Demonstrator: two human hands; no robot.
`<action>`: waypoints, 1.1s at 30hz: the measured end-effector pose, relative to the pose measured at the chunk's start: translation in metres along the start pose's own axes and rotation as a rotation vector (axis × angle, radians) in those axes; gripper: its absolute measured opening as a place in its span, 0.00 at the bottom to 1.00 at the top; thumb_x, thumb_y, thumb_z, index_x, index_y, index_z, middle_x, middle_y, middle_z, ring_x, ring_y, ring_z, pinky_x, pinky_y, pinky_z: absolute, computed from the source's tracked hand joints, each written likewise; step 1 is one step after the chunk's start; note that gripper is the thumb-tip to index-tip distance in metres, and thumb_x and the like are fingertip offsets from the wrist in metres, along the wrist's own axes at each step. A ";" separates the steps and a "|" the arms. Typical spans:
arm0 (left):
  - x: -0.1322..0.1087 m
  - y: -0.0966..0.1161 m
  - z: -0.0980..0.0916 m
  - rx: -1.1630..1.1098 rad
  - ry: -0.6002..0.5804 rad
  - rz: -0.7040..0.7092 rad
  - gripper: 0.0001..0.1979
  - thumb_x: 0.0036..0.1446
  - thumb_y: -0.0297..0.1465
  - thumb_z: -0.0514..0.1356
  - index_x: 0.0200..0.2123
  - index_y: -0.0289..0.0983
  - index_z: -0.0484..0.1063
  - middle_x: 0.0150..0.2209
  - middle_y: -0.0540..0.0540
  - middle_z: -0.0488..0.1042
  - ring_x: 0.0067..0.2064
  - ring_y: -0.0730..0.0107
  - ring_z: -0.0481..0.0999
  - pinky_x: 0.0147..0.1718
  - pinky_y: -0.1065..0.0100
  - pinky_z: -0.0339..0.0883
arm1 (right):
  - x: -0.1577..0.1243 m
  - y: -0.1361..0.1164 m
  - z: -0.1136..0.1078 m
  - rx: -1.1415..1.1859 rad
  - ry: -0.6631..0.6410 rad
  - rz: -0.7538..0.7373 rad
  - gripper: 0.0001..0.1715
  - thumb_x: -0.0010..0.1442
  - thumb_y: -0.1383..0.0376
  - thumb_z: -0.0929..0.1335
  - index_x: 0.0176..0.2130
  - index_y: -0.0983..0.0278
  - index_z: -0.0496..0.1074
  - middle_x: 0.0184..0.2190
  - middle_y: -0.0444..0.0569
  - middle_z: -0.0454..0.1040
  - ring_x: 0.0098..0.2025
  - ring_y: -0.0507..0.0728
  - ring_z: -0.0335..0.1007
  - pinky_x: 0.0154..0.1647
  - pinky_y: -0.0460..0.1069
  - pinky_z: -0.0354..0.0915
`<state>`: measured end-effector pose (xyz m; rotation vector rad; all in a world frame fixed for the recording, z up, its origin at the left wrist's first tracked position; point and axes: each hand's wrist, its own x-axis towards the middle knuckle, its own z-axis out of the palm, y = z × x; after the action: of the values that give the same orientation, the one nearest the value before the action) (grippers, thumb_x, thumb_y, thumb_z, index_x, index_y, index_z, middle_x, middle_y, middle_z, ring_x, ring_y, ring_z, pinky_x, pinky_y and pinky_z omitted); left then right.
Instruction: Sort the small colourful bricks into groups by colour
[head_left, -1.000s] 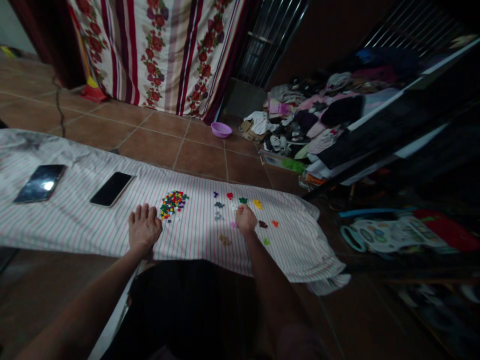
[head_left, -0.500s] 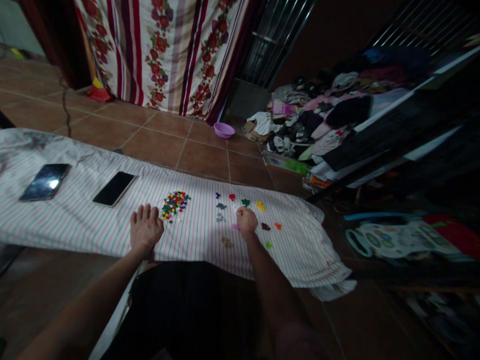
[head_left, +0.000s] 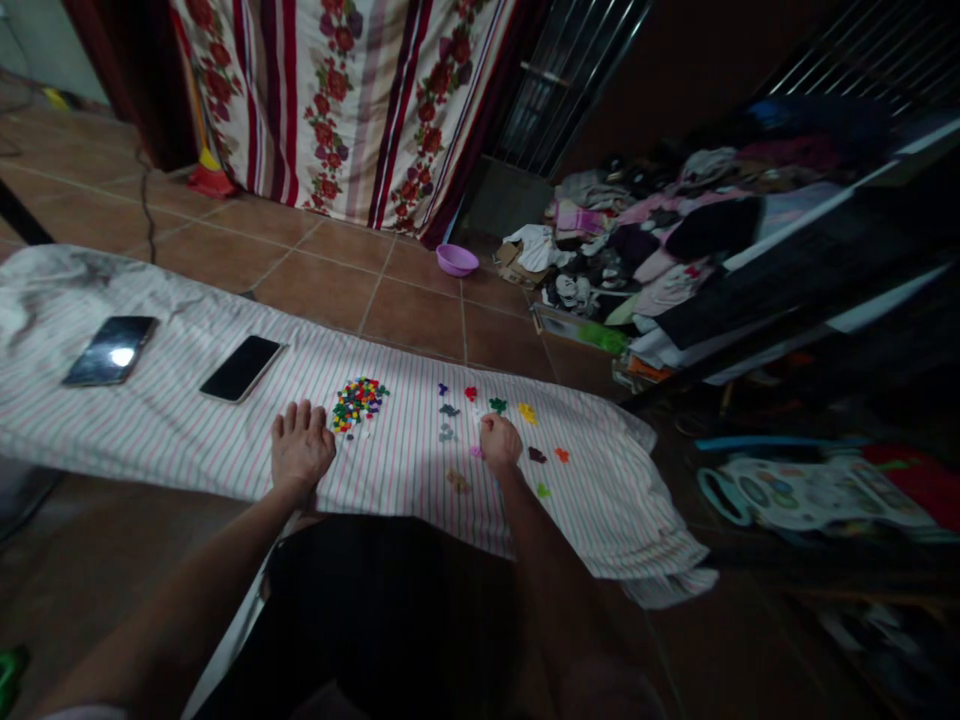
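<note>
The landmark is the multicoloured pile (head_left: 356, 403) of small pieces on the striped cloth (head_left: 187, 440).

1. Edges and room. The cloth's near edge runs just behind both wrists. Its far edge lies a little beyond the pile, against the tiled floor (head_left: 405, 300). To the right of the pile the cloth's end droops onto the floor. Bare cloth lies between the pile and the small colour groups (head_left: 470, 393) to its right, and between the pile and the black phone (head_left: 241, 367) to its left. A second phone (head_left: 111, 350) lies further left of the pile, well apart.

2. Orientation. The pile is slightly elongated, with its long axis running from near-left to far-right. The black phone's long axis runs in much the same diagonal direction.

3. Hands. The left hand (head_left: 301, 448) lies palm down just beside the pile's near-left side, fingers stretched out flat and gripping nothing. The right hand (head_left: 500, 442) rests to the right of the pile among the colour groups, with the fingers curled inward. Whether it pinches a piece cannot be told.
</note>
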<state>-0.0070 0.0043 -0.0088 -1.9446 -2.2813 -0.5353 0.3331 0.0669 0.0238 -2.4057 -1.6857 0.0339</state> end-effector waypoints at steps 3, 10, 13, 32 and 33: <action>0.000 0.000 -0.001 0.003 -0.006 0.006 0.23 0.60 0.33 0.47 0.55 0.34 0.69 0.62 0.35 0.65 0.65 0.46 0.59 0.62 0.47 0.49 | -0.001 -0.008 -0.002 0.036 0.021 -0.036 0.12 0.63 0.68 0.63 0.41 0.60 0.76 0.39 0.48 0.77 0.41 0.54 0.69 0.36 0.46 0.56; 0.000 0.002 -0.004 -0.036 -0.010 -0.003 0.23 0.60 0.32 0.48 0.56 0.33 0.68 0.62 0.34 0.65 0.66 0.46 0.58 0.63 0.47 0.48 | -0.015 -0.053 -0.001 0.166 0.039 -0.184 0.14 0.63 0.69 0.62 0.41 0.61 0.76 0.39 0.48 0.76 0.42 0.54 0.69 0.41 0.46 0.59; 0.000 0.002 -0.004 -0.029 -0.027 -0.009 0.23 0.60 0.32 0.48 0.56 0.33 0.68 0.63 0.34 0.64 0.66 0.46 0.57 0.63 0.47 0.48 | -0.029 -0.077 0.007 0.248 0.011 -0.257 0.14 0.63 0.70 0.62 0.41 0.60 0.76 0.39 0.47 0.76 0.42 0.54 0.69 0.42 0.46 0.60; -0.001 0.002 -0.008 -0.002 -0.008 0.012 0.22 0.61 0.32 0.47 0.55 0.33 0.68 0.62 0.34 0.65 0.66 0.45 0.58 0.62 0.47 0.49 | -0.099 -0.150 0.055 0.506 -0.195 -0.506 0.09 0.60 0.66 0.69 0.41 0.58 0.77 0.38 0.45 0.74 0.38 0.52 0.71 0.45 0.46 0.66; -0.001 0.002 -0.008 0.000 -0.008 0.014 0.22 0.61 0.32 0.47 0.55 0.33 0.68 0.62 0.34 0.65 0.65 0.46 0.58 0.62 0.47 0.49 | -0.101 -0.150 0.055 0.505 -0.190 -0.510 0.08 0.60 0.67 0.69 0.41 0.58 0.77 0.38 0.46 0.74 0.39 0.53 0.71 0.45 0.46 0.66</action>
<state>-0.0062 0.0013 -0.0009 -1.9644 -2.2706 -0.5268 0.1516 0.0303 -0.0130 -1.6117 -2.0234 0.5515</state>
